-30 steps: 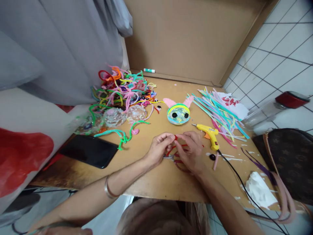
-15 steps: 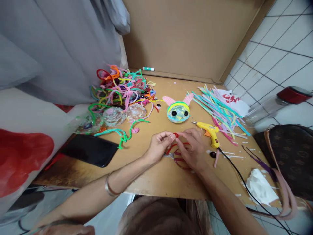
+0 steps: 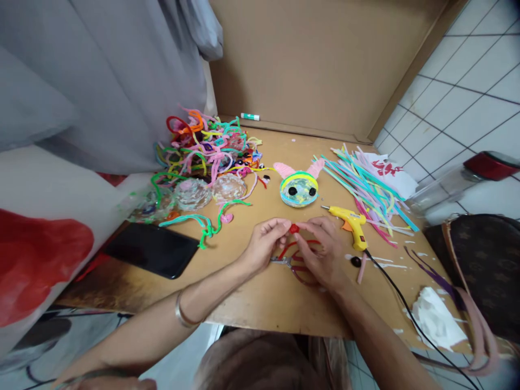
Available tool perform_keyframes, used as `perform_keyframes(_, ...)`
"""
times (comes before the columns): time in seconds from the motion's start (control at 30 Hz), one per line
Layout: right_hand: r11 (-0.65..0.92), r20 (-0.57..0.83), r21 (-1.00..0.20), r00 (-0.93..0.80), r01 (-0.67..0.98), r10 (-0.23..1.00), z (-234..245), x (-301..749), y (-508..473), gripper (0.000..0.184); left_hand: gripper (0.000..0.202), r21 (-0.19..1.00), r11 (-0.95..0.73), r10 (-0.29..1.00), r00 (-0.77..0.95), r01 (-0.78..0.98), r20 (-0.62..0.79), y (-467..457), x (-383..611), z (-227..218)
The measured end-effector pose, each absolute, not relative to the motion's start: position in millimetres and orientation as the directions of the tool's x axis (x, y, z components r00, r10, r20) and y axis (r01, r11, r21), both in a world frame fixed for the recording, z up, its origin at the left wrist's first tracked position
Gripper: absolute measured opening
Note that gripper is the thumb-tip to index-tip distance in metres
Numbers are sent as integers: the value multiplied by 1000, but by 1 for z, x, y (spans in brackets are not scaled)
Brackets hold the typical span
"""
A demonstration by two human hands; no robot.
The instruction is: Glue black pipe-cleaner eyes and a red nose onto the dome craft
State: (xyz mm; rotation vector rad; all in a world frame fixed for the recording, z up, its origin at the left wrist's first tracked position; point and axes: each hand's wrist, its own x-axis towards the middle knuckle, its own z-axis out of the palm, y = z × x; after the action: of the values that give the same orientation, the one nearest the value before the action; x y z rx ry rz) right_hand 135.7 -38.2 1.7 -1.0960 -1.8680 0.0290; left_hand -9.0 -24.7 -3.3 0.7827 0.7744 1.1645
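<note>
Between the fingertips of both hands is a small red coil [image 3: 294, 228], probably of pipe cleaner. My left hand [image 3: 268, 241] pinches its left side with thumb and finger. My right hand [image 3: 323, 249] has its thumb and index finger against the right side. Below them, scissors with red handles [image 3: 303, 266] lie on the table, partly hidden by my right hand. Beyond my hands stands an animal head [image 3: 299, 190] with pink ears, black round eyes and a green and yellow band. To the right rests a yellow glue gun [image 3: 350, 223] with a black cord.
Pipe cleaners [image 3: 371, 181] lie loose at the right, near a bag [image 3: 479, 265] and crumpled tissue [image 3: 436, 317]. Tangled coloured pieces [image 3: 211, 146] and clear domes [image 3: 193, 193] fill the left back. A black phone [image 3: 156, 249] lies at left; a cardboard panel [image 3: 317, 65] stands behind.
The red coil shows more fully between my fingertips now, and my right fingers have shifted slightly around it. The whole view has moved a little; the table items stay in place.
</note>
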Motion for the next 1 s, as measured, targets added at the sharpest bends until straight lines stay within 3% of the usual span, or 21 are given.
perform_keyframes(0.17,615,709,-413,-186,672,680,2,134,-39,14,33,906,166,980,171,-388,-106,-25,-10,-4)
perform_keyframes(0.33,610,714,-436,-158,662,682,1,134,-39,21,34,881,193,979,150,-432,-141,-26,-9,-4)
perform_keyframes(0.63,611,710,-413,-181,675,681,2,133,-40,9,35,879,221,970,186,-423,-154,-28,-7,-4)
perform_keyframes(1.0,583,675,-466,-157,666,720,-1,133,-39,11,35,873,227,970,180,-431,-163,-29,-5,-4)
